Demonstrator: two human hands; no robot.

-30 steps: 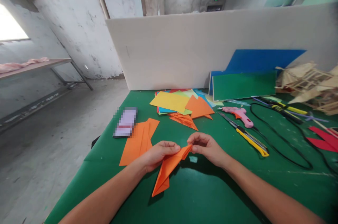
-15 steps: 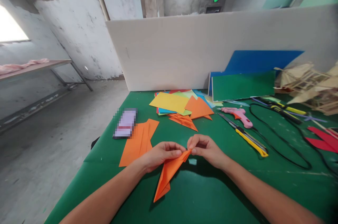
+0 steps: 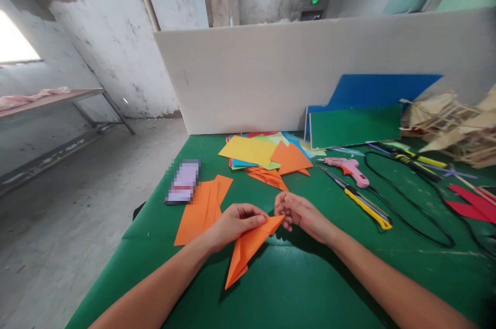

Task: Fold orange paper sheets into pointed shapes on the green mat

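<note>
Above the flat green tabletop (image 3: 290, 287), the left hand (image 3: 237, 224) is turned inward, thumb and fingers pinched on a folded, pointed orange paper piece (image 3: 248, 249). The right hand (image 3: 304, 215) is held beside the paper's far tip, fingers loosely curled, slightly parted; contact cannot be judged. The paper's long axis is slanted, pointing near-left and far-right.

Green-covered bench (image 3: 302, 287), pink glue gun (image 3: 352, 167) on it, yellow knife (image 3: 368, 207) just in front of the gun, coloured paper pile (image 3: 248, 151) left of the gun, phone (image 3: 185, 182) farther left
</note>
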